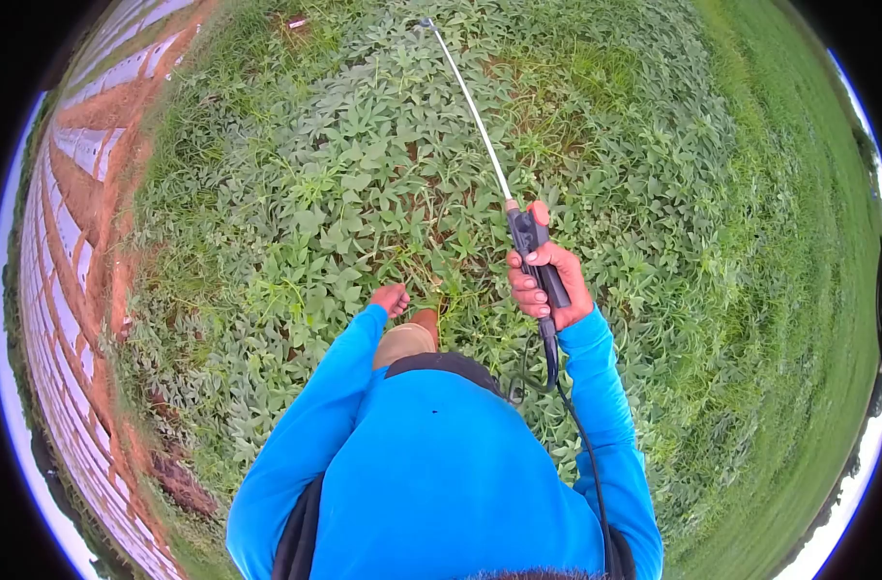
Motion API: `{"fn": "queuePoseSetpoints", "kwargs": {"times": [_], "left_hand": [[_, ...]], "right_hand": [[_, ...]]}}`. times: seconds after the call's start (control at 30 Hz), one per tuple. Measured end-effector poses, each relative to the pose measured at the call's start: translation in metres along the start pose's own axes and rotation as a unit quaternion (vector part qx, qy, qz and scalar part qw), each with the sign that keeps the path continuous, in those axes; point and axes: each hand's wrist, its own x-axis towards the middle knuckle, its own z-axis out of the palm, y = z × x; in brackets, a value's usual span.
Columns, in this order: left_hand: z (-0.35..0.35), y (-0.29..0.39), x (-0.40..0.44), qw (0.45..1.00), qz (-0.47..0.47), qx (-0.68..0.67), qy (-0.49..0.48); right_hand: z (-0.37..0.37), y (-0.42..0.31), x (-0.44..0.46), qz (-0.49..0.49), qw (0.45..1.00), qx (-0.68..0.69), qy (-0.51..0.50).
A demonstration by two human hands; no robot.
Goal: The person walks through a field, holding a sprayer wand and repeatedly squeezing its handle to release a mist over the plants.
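Observation:
My right hand [554,282] is wrapped round the black handle of a sprayer wand [476,111], with the thumb lying along the grip. An orange-red part [539,213] sits at the top of the handle. The thin white lance points forward and slightly left, ending in a dark nozzle [425,22] above the leaves. From the bottom of the handle a black hose [581,435] runs back along my right arm. My left hand [391,300] hangs low by my leg, fingers curled in, with nothing visible in it. Leafy green plants [364,174] lie below both hands.
Dense low plants and grass surround my legs; one brown shoe [426,321] shows among them. To the left run a strip of reddish soil [122,280] and beds with pale sheeting [64,290]. Open grass [808,290] stretches along the right. Dark straps [301,527] cross my shoulders.

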Motion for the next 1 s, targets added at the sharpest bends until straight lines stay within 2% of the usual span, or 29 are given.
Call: {"fn": "queuePoseSetpoints", "kwargs": {"times": [0.17,0.37,0.47,0.57,0.63,0.67,0.7,0.77,0.8,0.87,0.97,1.0], "left_hand": [[0.017,-0.029,-0.016,1.000,0.024,-0.001,-0.004],[0.007,-0.093,-0.026,0.999,-0.023,-0.047,0.001],[-0.002,-0.135,-0.013,0.995,-0.065,-0.076,-0.004],[0.010,-0.133,-0.049,0.998,-0.053,-0.030,0.018],[0.016,-0.135,-0.058,0.997,0.035,-0.048,0.048],[0.016,-0.131,-0.059,0.990,0.104,0.060,0.072],[0.009,-0.137,-0.041,0.990,0.108,0.065,0.069],[-0.002,-0.144,0.001,0.943,0.233,0.226,0.070],[0.013,-0.110,-0.033,0.976,0.130,0.144,0.102],[0.020,-0.081,-0.041,0.981,0.123,0.135,0.069],[0.028,-0.056,-0.027,0.975,0.136,0.171,0.031],[0.034,-0.049,-0.018,0.992,0.071,0.102,0.003]], "right_hand": [[-0.036,0.043,-0.083,-0.072,0.995,0.039,0.048],[-0.085,0.092,-0.168,-0.173,0.978,0.084,0.080],[-0.102,0.111,-0.210,-0.251,0.953,0.106,0.130],[-0.121,0.124,-0.248,-0.311,0.930,0.122,0.155],[-0.129,0.128,-0.268,-0.341,0.917,0.113,0.173],[-0.134,0.129,-0.277,-0.369,0.897,0.103,0.221],[-0.140,0.128,-0.286,-0.394,0.874,0.094,0.268],[-0.152,0.125,-0.302,-0.415,0.861,0.086,0.281],[-0.157,0.122,-0.307,-0.436,0.840,0.075,0.312],[-0.163,0.115,-0.315,-0.473,0.794,0.054,0.379],[-0.170,0.094,-0.322,-0.500,0.764,0.059,0.403],[-0.172,0.085,-0.323,-0.502,0.757,0.059,0.414]]}}
